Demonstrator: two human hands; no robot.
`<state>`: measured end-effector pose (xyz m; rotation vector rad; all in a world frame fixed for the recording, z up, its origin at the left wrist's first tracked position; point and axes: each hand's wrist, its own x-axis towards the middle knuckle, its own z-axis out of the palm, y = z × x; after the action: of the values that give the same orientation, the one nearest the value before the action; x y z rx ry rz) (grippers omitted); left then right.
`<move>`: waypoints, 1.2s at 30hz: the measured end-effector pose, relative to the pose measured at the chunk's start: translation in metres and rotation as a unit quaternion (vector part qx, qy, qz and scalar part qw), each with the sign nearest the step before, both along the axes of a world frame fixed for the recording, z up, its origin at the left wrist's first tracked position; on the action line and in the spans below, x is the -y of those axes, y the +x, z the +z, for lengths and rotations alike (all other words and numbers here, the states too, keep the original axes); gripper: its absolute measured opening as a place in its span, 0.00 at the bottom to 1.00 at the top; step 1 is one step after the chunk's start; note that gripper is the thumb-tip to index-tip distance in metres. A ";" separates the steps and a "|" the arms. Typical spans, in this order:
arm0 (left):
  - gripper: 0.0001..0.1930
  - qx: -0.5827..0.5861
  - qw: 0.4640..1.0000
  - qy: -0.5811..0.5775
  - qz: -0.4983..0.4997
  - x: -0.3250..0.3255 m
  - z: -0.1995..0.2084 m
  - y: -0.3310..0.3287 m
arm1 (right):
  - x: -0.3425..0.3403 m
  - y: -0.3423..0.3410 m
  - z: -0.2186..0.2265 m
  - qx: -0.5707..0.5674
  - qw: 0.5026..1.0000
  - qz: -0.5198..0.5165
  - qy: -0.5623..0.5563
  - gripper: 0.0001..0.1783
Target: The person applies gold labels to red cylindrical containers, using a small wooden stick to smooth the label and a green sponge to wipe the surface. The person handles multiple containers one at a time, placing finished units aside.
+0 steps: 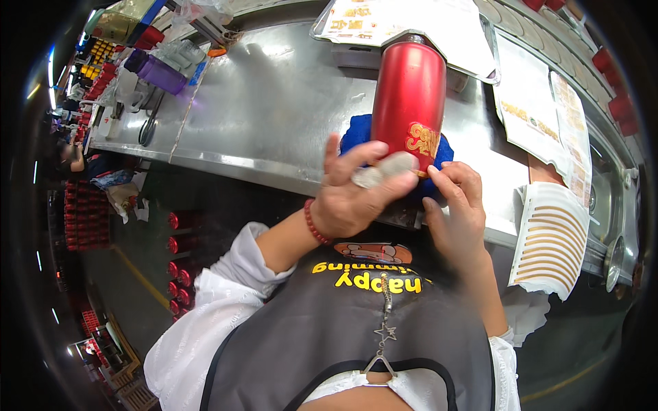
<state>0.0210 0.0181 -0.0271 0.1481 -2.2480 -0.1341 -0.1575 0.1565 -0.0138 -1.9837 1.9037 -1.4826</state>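
Upright on a blue cloth (354,134) at the table (274,103) edge, the red can (409,92) stood just beyond both hands, long axis vertical. Left hand (349,198) fingers (360,156) curled against its base, pinching a pale sticker (384,170) (apparently); right hand (458,212) fingers (439,179) touched the lower edge, loosely bent.

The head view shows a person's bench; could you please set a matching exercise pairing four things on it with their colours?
Things:
1. cylinder at the person's fingers
2. cloth under the cylinder
3. container at the far left of the steel bench
4. strips on the sheet by the right hand

Colours:
A. purple
B. gold
C. red
D. blue

Pairs: 1-C, 2-D, 3-A, 4-B
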 end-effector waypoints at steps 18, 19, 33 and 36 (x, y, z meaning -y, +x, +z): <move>0.24 0.037 0.998 -0.008 -0.043 0.018 0.017 -0.014 | 0.002 0.009 0.041 0.431 0.899 -0.071 0.008 0.17; 0.26 0.037 0.997 0.056 -0.038 0.016 0.018 -0.012 | 0.007 0.016 0.042 0.460 0.886 -0.050 0.031 0.14; 0.40 0.049 0.980 0.167 0.095 0.011 0.015 -0.015 | 0.018 0.018 0.032 0.358 0.927 -0.062 0.090 0.11; 0.41 0.120 0.991 0.046 0.033 0.014 0.036 -0.029 | 0.015 0.018 0.032 0.363 0.924 -0.058 0.100 0.12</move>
<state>-0.0083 0.0042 0.0093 0.3021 -2.4744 -0.1943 -0.1393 0.1415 0.0180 -1.0218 1.7410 -1.6449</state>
